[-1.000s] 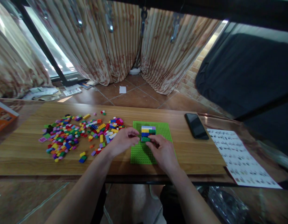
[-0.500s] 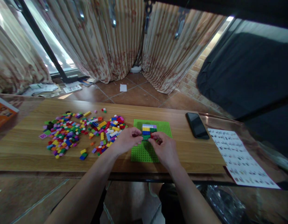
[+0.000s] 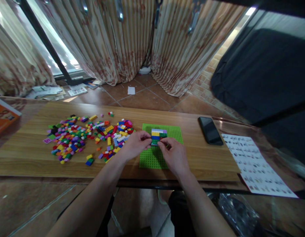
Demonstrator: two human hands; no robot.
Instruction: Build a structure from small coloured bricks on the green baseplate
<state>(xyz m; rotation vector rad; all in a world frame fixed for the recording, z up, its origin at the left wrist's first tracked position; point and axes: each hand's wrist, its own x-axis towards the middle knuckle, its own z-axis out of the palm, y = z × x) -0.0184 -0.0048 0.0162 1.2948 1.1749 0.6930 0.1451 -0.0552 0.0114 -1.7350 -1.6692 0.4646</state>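
The left hand's thumb and forefinger are curving in, tips lying at the near left side of the block; the right hand's thumb and forefinger are bending to its near right corner. Whether either hand is really gripping it, I cannot tell, as the contact is too small to make out. The block is showing pale bricks along its far edge, with purple at the right end, then yellow beside green, then blue, then green nearest the person. It is sitting over the far half of the green plate, which is lying on the table. Left of the plate, loose bricks are spreading in a many-coloured scatter, a small yellow, green and blue cluster sitting apart, nearer the person. To the right, a phone is lying, and beyond it a printed sheet is reaching past the table's end.
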